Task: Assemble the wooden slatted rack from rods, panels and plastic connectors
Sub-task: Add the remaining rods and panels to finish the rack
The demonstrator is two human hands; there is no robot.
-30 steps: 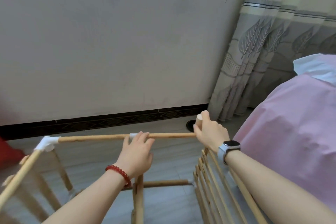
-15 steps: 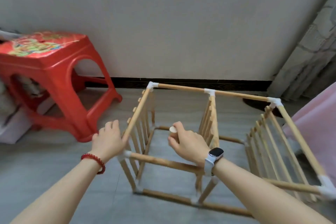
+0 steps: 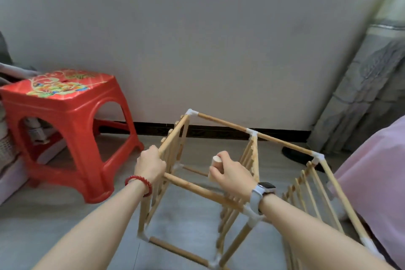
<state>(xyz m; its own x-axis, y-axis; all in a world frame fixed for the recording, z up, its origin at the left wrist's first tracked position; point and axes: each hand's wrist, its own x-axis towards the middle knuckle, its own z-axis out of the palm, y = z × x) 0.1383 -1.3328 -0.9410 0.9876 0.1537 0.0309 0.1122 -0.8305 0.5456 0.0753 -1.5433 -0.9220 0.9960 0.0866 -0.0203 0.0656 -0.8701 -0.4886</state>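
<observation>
While the left hand [image 3: 151,165] is gripping the near-left top corner of the rack [image 3: 219,182], which is standing on the floor beside the red stool [image 3: 65,120], the right hand [image 3: 230,172] is curling round a short wooden rod [image 3: 215,167] above the rack's open middle, and a hard push on it could be popping the white connector [image 3: 252,217] under that wrist loose or racking the frame sideways. Compared with half a second ago, both hands are sitting slightly higher on the rack, the rod is showing more of its length, and the rack is reading closer.

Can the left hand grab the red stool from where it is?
Probably yes, once it lets go. The left hand grips the rack's top left rod, and the red stool stands close on its left with only bare floor between.
</observation>
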